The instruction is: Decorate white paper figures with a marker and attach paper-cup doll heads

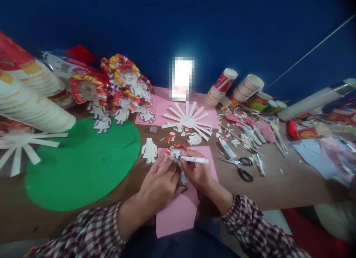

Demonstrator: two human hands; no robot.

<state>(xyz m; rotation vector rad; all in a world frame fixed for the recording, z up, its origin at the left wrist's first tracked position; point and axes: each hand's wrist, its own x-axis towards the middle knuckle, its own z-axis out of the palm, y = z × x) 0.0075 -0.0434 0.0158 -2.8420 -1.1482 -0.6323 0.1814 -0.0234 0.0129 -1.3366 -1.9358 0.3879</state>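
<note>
My right hand [198, 173] grips a white acrylic marker [197, 160], its tip at the face of a small paper doll [175, 154]. Purple marks show on that face, and red-and-green curled strips ring the head. My left hand [161, 182] has its fingers bent over the doll's body and holds it against a pink paper sheet [175, 222]. Much of the doll is hidden under both hands. Just left of the sheet lies a plain white doll body cut-out [149, 150]. Black-handled scissors [240, 165] rest half open to the right.
A green paper oval [83, 169] covers the table's left part, below stacked paper cups [36, 98] and several decorated dolls [129, 78]. A white strip fan [189, 121] lies behind my hands. Scraps, a glue tube [227, 147] and more cups [247, 88] are at right.
</note>
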